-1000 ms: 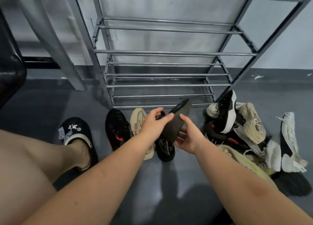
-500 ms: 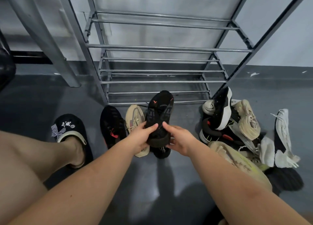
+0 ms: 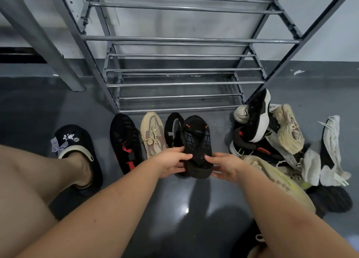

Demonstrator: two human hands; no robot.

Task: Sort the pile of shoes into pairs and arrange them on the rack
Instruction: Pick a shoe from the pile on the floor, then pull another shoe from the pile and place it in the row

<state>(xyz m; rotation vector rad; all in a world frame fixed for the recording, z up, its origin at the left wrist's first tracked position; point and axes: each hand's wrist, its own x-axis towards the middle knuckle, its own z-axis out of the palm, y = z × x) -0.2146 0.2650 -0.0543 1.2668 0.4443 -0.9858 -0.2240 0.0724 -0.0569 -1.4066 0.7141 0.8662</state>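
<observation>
Hands gripped black shoe point(image 3: 197, 147) by its heel end, left hand point(image 3: 172, 163) and right hand point(image 3: 223, 167) on either side | shoe sat upright, toe toward rack point(image 3: 184, 82), beside floor row of three shoes | pile point(image 3: 272, 141) lay right | rack bars bare.
</observation>
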